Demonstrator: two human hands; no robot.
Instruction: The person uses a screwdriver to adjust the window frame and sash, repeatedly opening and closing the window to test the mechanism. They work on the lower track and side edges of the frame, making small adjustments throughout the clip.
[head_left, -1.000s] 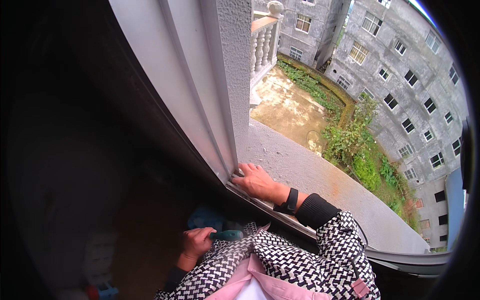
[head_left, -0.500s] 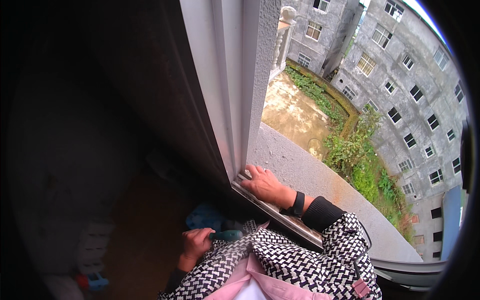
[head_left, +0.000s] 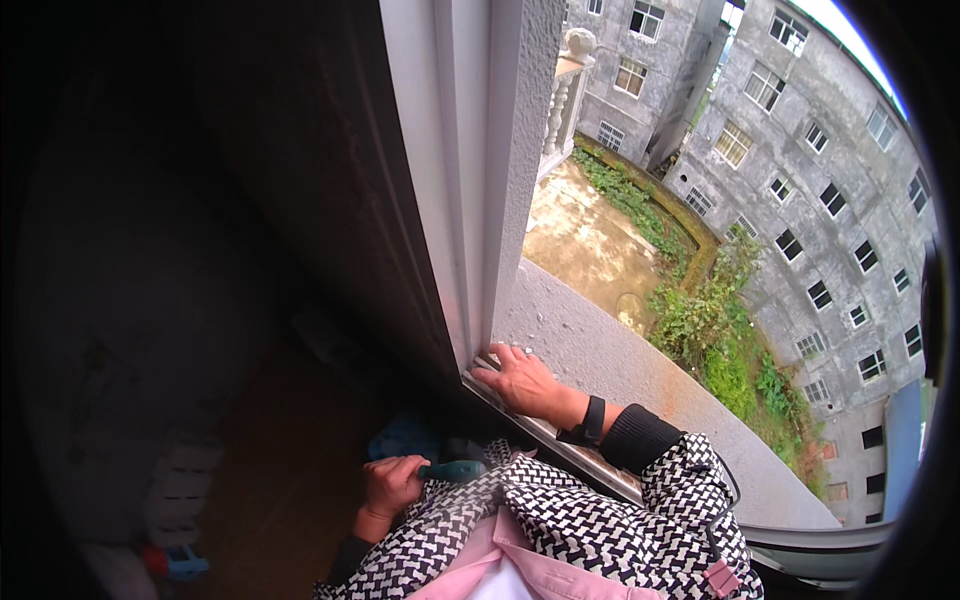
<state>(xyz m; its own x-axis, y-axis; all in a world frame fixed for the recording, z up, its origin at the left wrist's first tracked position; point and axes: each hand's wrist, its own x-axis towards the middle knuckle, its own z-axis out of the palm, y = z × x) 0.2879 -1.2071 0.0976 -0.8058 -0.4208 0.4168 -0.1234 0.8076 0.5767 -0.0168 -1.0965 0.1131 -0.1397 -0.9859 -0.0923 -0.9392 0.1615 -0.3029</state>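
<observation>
My left hand (head_left: 393,484) is closed round the end of a teal handle (head_left: 452,471), held low in front of my jacket; what kind of tool it belongs to does not show. My right hand (head_left: 525,384) reaches over the sill with its fingers apart. Its fingertips touch the lower corner of the window frame (head_left: 452,200), where the upright meets the bottom track (head_left: 500,402). Nothing shows between those fingers. A black band (head_left: 594,420) sits on the right wrist.
Outside the track runs a rough grey ledge (head_left: 600,345) with small crumbs on it. Beyond lie a yard (head_left: 585,235), green plants (head_left: 725,365) and a grey building (head_left: 770,140). In the dark room, a blue thing (head_left: 400,440) lies below and a red-and-blue object (head_left: 178,562) at lower left.
My right hand has moved slightly down from the frame's corner, its fingers a little more spread. My left hand keeps its hold on the teal handle. The view has shifted slightly.
</observation>
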